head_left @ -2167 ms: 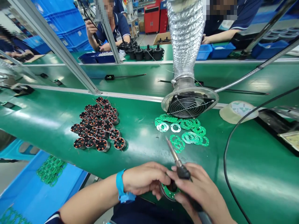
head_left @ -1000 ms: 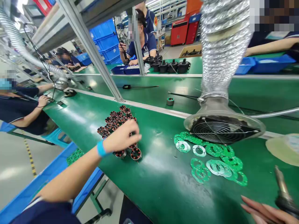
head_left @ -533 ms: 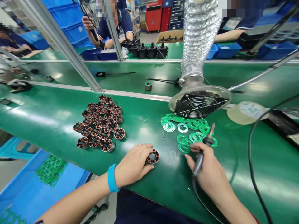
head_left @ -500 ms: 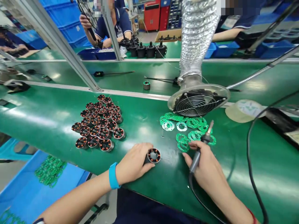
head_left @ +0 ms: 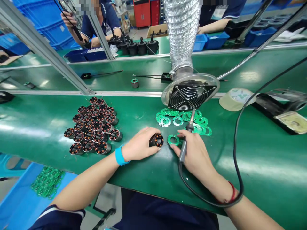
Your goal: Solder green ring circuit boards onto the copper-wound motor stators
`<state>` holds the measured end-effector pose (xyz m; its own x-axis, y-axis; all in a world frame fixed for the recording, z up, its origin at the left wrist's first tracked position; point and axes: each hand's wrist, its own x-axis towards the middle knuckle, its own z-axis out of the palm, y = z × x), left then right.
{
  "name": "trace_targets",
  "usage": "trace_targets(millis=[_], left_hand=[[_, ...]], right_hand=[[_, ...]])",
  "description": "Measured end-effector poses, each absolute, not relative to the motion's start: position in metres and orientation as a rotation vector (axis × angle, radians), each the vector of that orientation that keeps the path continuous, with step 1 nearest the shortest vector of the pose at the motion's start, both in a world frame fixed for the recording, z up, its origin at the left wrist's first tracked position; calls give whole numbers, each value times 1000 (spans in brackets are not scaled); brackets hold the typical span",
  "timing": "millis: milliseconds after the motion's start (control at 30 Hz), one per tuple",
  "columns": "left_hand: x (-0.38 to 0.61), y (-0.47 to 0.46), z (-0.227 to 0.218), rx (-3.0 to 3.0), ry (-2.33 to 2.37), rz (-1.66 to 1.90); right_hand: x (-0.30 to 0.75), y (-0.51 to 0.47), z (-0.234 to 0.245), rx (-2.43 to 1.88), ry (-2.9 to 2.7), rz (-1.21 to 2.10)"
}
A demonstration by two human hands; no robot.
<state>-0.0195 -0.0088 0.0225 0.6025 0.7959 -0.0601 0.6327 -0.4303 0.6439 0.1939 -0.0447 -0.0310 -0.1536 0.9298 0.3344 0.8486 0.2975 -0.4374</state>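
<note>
My left hand (head_left: 137, 145) is wrapped round a motor stator (head_left: 159, 140), a dark cylinder with copper windings, tilted so its wound end faces right. My right hand (head_left: 198, 153) pinches a green ring-shaped circuit board (head_left: 169, 140) between thumb and fingertip. That same hand also holds a soldering iron (head_left: 183, 150), its tip pointing up and away. Stator and board are close together but apart. Behind the right hand lie loose green ring boards (head_left: 201, 121), some overlapping. Several more stators (head_left: 98, 137) stand grouped left of my left hand.
A round fume extractor (head_left: 189, 95) on a foil duct hangs over the boards. The iron's black cable (head_left: 236, 140) loops across my right forearm. A tape roll (head_left: 236, 99) lies at right. Below left, a blue bin (head_left: 14, 204) holds green boards. Co-workers sit opposite.
My right hand has picked up a ring board and moved left toward the stator. The stator in my left hand has tipped to face right. The whole view has shifted.
</note>
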Motion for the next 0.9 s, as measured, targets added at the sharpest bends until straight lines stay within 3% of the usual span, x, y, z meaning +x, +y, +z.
trace_targets(millis=[167,300,533,900], left_hand=[[-30,-16,19,2409,1026,120],[-33,-22,13,2387,1007,194],[-33,-21,6,2282,930,383],[-30,-23,-6,2534,877,362]], right_hand=[[194,-62,-18,-1417,-2167,205],[206,-78,-6,-1243,-2085,308],[207,-111,-14,-1408,-1594,546],[209,-118,-20,-1392,-1577,587]])
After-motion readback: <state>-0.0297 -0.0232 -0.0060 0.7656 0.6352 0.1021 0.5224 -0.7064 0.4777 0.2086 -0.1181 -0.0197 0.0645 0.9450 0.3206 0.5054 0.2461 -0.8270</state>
